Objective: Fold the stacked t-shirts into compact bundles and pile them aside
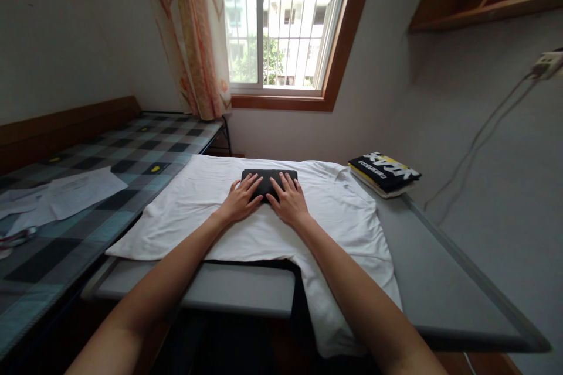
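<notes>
A white T-shirt (pixel 185 222) is spread over the grey table, its front edge and one sleeve hanging past the table's near side. On the middle of the shirt lies a flat black rectangular piece (pixel 269 174); whether it is a board or folded cloth I cannot tell. My left hand (pixel 243 196) rests on its left half with fingers spread. Across from it, my right hand (pixel 289 196) lies flat on the right half, fingers also apart. Both palms partly cover the black piece.
At the table's back right sits a folded stack of black and white printed cloth (pixel 385 173). A checked bed (pixel 176 140) with loose papers (pixel 70 193) runs along the left. The grey table (pixel 440 269) reaches to the right wall, where a cable (pixel 479 129) hangs from a socket.
</notes>
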Demonstrator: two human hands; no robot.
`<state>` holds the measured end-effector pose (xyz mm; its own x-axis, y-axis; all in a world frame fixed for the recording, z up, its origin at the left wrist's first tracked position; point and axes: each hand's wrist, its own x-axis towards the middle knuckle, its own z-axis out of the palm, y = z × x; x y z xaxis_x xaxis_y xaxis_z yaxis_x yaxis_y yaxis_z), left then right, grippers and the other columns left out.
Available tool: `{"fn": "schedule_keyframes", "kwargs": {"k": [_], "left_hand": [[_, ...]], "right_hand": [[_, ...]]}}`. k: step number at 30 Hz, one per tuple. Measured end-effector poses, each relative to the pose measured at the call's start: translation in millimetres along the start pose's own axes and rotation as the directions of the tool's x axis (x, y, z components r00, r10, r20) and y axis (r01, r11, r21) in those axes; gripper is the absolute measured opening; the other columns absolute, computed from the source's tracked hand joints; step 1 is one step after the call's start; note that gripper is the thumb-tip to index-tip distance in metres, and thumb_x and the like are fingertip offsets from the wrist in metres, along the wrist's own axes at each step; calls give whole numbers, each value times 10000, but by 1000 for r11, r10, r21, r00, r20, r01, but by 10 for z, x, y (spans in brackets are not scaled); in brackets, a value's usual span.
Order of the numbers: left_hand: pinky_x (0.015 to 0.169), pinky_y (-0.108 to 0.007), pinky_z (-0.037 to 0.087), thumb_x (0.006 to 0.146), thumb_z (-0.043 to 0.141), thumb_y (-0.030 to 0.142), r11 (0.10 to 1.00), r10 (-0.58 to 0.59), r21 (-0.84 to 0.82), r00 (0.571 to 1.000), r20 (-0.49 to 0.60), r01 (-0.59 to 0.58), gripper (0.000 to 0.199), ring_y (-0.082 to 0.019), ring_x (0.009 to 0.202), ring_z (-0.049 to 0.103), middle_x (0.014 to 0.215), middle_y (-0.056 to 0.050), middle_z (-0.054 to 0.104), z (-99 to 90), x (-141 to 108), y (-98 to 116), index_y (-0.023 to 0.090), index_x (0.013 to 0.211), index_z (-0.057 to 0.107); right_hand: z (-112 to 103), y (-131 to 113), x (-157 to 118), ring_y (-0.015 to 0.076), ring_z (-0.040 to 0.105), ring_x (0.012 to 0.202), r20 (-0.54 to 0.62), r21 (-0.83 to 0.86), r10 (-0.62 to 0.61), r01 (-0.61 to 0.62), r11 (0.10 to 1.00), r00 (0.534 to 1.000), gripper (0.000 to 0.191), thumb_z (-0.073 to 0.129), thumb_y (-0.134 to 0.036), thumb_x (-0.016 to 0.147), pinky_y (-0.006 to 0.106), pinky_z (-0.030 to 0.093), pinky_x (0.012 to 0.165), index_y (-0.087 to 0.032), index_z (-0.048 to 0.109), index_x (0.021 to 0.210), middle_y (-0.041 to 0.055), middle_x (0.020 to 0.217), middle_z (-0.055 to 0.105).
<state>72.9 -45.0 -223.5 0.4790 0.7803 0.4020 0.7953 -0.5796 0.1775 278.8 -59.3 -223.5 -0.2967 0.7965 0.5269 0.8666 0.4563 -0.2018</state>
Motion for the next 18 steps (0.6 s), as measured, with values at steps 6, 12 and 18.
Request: {"fn": "schedule_keyframes", "kwargs": {"k": [6,12,18], "left_hand": [[1154,-546,214,930,452,530,1000,-21,-6,987,160,22,657,-284,1454,271,1577,-81,322,70,-25,-110,281,1520,302],[1136,-515,263,906,554,446,996,56,73,998,0,-56,544,-294,1383,372,1480,-96,463,31,-18,-46,252,1410,487],[1007,-438,371,887,616,362,949,293,152,950,-107,-276,390,-257,1109,528,1206,-99,614,-46,5,46,232,1255,613]], "right_hand": [[39,56,-53,282,247,1455,229,-55,66,-55,997,971,667,411,-578,947,476,204,1157,-228,366,1513,130,1568,328],[-34,36,-50,273,205,1470,290,-92,81,-57,994,954,681,410,-573,948,443,179,1167,-247,308,1537,111,1594,274],[-35,27,-76,305,286,1420,190,-93,35,-17,995,981,655,491,-533,923,463,181,1150,-205,420,1485,137,1535,384]]}}
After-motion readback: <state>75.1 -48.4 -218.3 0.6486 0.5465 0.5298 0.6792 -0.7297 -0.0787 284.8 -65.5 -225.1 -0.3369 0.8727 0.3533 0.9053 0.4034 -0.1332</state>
